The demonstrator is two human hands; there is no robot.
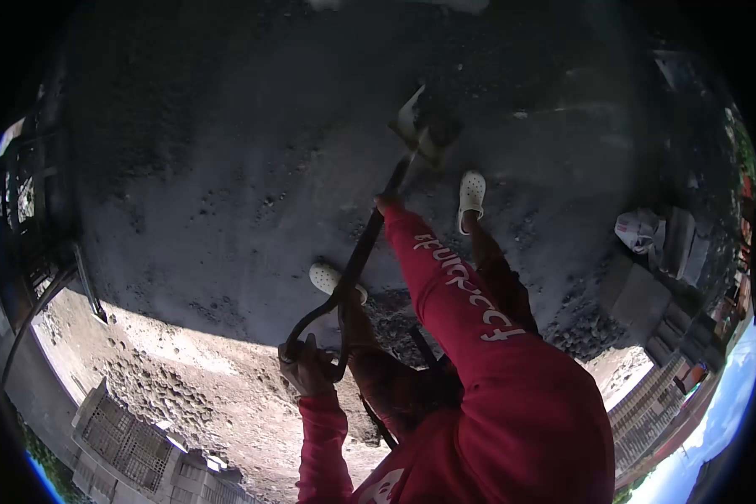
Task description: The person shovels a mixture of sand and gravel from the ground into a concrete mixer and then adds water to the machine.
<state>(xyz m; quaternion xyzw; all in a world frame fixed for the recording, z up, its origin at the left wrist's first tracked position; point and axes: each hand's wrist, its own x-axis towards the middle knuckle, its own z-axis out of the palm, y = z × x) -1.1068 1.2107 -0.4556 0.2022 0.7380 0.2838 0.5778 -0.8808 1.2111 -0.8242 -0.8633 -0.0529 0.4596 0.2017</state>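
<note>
1. Shovel [365, 239]: long dark shaft crossing right over the nearer shoe [326, 275], loop handle [311, 323] on the body side of that shoe, pale blade [412, 122] well beyond it, down at the grey gritty ground [227, 168].
2. Left hand [305, 370]: clenched around the loop handle, close to the body from the nearer shoe.
3. Right hand [386, 202]: far down the shaft, past the nearer shoe and close to the blade; seemingly wrapped around the shaft, though too small to show the fingers.
4. Farther shoe [471, 191]: white as well, apart from the nearer shoe, beside the lower shaft.
5. Handling, as a judgement: stiff and rigid, probably nose-heavy with dark grit on the blade; unlikely to slip or break. Best held as here, one grip at the loop and one low on the shaft for leverage.
6. Writing: white lettering along the red sleeve [454, 286], seen upside down and not readable. No other labels or brands legible.
</note>
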